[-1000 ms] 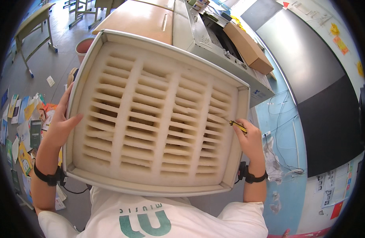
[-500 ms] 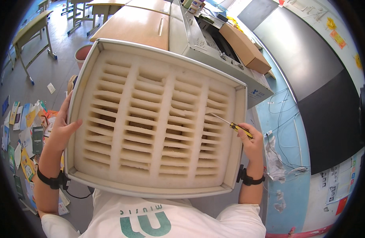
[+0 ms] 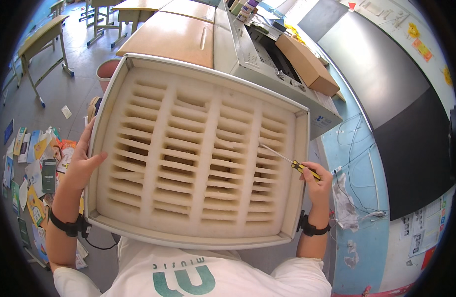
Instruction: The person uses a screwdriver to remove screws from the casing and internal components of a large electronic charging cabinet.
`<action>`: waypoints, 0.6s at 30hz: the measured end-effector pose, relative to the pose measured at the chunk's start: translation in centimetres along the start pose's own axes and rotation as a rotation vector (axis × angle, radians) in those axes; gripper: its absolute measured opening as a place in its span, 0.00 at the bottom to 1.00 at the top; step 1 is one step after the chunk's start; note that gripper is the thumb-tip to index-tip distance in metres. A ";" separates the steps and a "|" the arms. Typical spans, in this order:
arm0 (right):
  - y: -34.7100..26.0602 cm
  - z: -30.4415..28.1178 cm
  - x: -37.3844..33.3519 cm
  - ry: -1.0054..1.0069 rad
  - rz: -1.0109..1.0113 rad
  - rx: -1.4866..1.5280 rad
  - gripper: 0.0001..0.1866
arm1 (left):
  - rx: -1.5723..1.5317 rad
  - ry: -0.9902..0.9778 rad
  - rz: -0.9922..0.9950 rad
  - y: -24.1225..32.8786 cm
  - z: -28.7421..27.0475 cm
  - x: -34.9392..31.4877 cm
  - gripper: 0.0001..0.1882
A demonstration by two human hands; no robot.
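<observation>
A shallow, metal-edged case lid or tray (image 3: 95,163) is tilted in front of my body. White foam (image 3: 198,163) fills it, cut with several columns of narrow slots. My left hand (image 3: 84,161) grips the tray's left side, thumb over the rim and other fingers partly hidden behind. In my right hand (image 3: 317,182) is a screwdriver with a yellow and black handle (image 3: 306,170), beside the right rim. Its thin metal shaft points left over the foam, the tip at the rightmost column of slots. Whether the tip touches the foam I cannot tell.
Beyond the tray stand a wooden-topped desk (image 3: 171,37) and a grey metal console (image 3: 267,79) bearing a cardboard box (image 3: 307,64). A pink bin (image 3: 107,69) is at the far left. Books and papers (image 3: 37,183) litter the floor on the left; cables (image 3: 354,148) hang at the right wall.
The screwdriver and my right hand have shifted slightly down and to the right, the tip moving lower along the foam. The tray sits a little lower and further right in view.
</observation>
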State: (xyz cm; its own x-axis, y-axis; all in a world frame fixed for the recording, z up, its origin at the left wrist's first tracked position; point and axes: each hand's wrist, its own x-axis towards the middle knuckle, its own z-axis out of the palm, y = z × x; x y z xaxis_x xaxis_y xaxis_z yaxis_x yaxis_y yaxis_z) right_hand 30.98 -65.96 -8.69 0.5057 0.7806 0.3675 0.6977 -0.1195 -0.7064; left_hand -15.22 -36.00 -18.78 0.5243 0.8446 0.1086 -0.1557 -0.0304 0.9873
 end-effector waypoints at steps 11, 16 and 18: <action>-0.1 0.5 0.3 0.050 0.021 0.035 0.10 | -0.040 0.001 0.017 0.4 0.3 0.1 0.49; 0.1 1.8 1.0 0.057 -0.047 0.010 0.11 | 0.155 0.004 0.044 1.9 0.0 -1.3 0.46; 0.5 1.5 0.8 0.075 -0.019 0.000 0.11 | 0.645 0.023 0.119 5.0 0.4 -2.5 0.44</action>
State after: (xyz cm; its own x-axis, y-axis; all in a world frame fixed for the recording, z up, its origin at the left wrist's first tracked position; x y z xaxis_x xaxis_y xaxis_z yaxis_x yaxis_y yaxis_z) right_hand 30.98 -64.47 -9.64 0.5290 0.7344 0.4252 0.7075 -0.1049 -0.6989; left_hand -16.96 -38.50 -14.11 0.5156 0.8266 0.2255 0.3254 -0.4324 0.8409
